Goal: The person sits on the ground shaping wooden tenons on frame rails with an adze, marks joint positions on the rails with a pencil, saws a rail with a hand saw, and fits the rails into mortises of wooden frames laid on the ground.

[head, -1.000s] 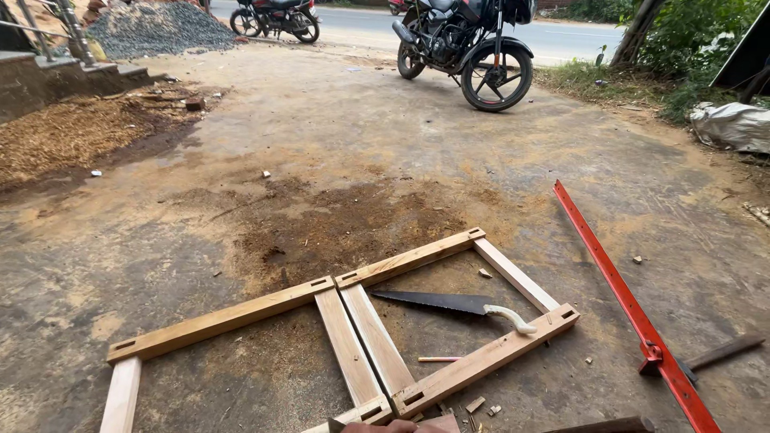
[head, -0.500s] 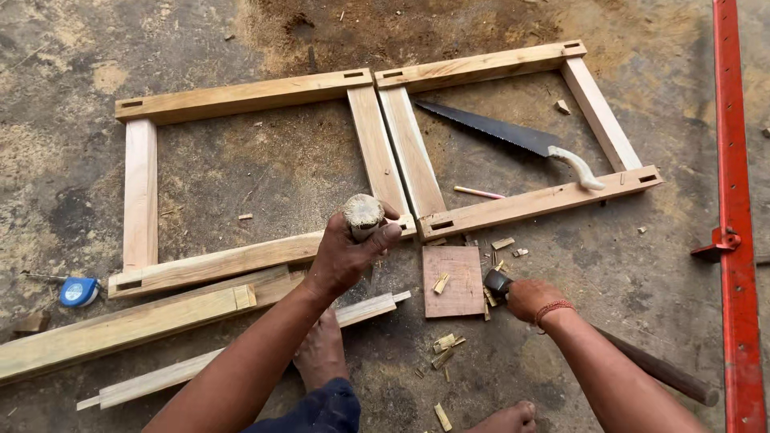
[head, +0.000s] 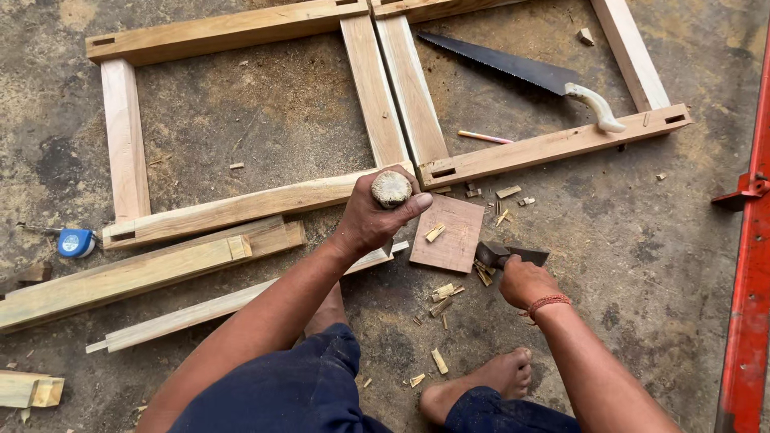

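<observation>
1. The left hand [head: 370, 218], at the middle of the frame, is wrapped tight around a round wooden handle [head: 391, 188], thumb and fingers curled under its worn top. It looks like a chisel stood upright, though the blade is hidden behind the hand, so I cannot be sure.
2. The right hand [head: 523, 281], lower right of centre, is clenched on a hammer [head: 507, 255] just below its dark metal head, a short grip suited to small, controlled taps.
3. Between the hands lies a small square board [head: 449, 232] flat on the concrete floor [head: 265, 120], ringed with wood chips [head: 443, 293].
4. A wooden frame [head: 241, 208] spreads across the upper frame, its joints laid flat for fitting.
5. A handsaw [head: 521, 74] rests inside the frame's upper right bay, and a blue tape measure [head: 77, 241] sits at the left edge, both within reach.
</observation>
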